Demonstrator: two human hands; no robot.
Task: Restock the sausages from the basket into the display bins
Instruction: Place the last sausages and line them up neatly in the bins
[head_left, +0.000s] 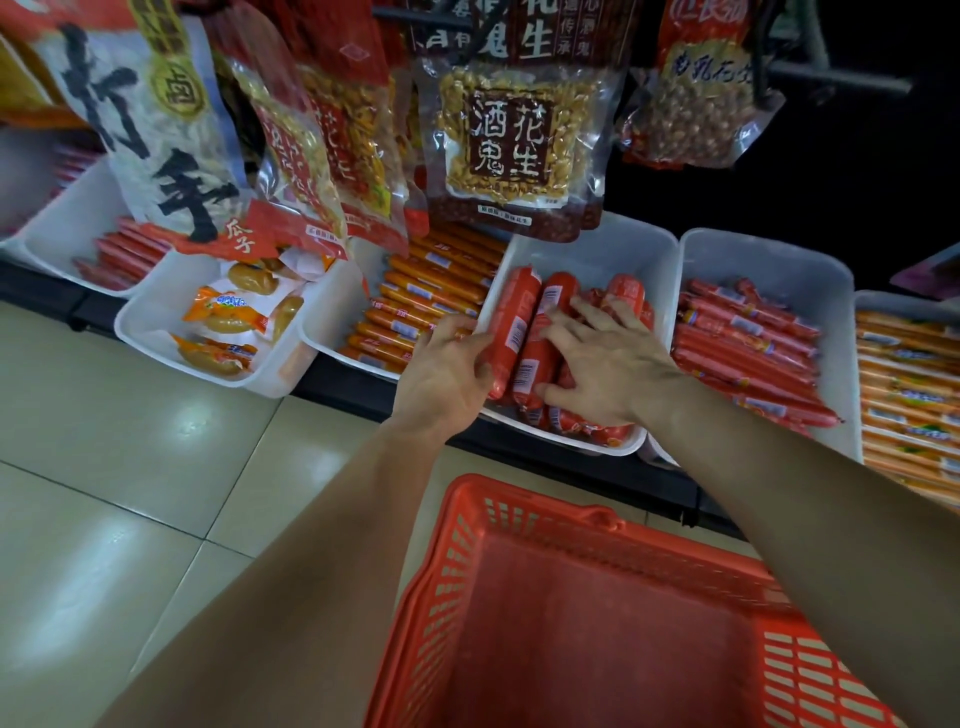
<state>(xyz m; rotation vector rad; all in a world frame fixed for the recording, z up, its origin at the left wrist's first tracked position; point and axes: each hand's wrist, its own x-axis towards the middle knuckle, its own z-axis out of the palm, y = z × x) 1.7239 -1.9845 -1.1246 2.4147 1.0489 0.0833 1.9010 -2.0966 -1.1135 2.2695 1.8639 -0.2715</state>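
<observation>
Tiled shop floor (130, 441), low shelf carrying row of white bins under hanging snack bags (514, 145). Thick red sausages (519, 322) lie lengthwise in centre bin (592, 244), stacked toward front wall. Rear of bin is bare, so room is available there. Left hand (447, 374) curls round outermost sausage at bin's left wall, likely squaring stack. Right hand (608, 364) flat, fingers spread, pressing pile against rolling. Basket (519, 519) sits just below shelf edge, no sausages visible inside — task judged near end. Snack bags overhang bin rear: move hands low, toward basket.
</observation>
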